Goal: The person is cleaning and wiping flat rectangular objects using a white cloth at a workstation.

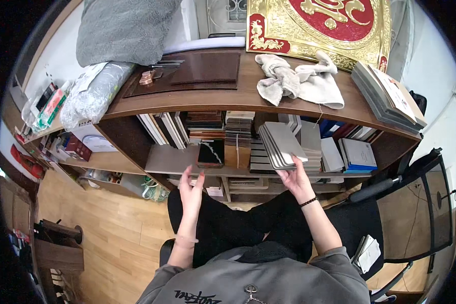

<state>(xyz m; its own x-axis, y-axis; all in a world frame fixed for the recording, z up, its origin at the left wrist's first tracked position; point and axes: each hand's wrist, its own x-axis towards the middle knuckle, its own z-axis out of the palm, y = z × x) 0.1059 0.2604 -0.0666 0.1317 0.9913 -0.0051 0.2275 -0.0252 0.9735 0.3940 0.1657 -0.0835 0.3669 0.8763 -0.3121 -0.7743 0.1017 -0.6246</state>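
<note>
My right hand (296,178) grips the near lower corner of several flat grey sample panels (283,142), fanned slightly and tilted in front of the shelf. The thumb lies over the top panel; the other fingers are mostly hidden beneath. My left hand (190,195) is raised with its fingers apart and holds nothing. Just beyond it, a black marbled block (211,153) sits on the middle shelf board (169,158). Stacks of thin brown and grey samples (239,127) stand behind and to the right of that block. More grey panels (310,139) lie right of the held ones.
On the cabinet top (187,101) are dark brown boards (202,71), a crumpled pale cloth (299,81), a gold and red ornate panel (334,30), stacked grey boards (372,93) and a bubble-wrapped roll (97,91). A chair (415,213) stands at right, with cards (367,253) beside my lap.
</note>
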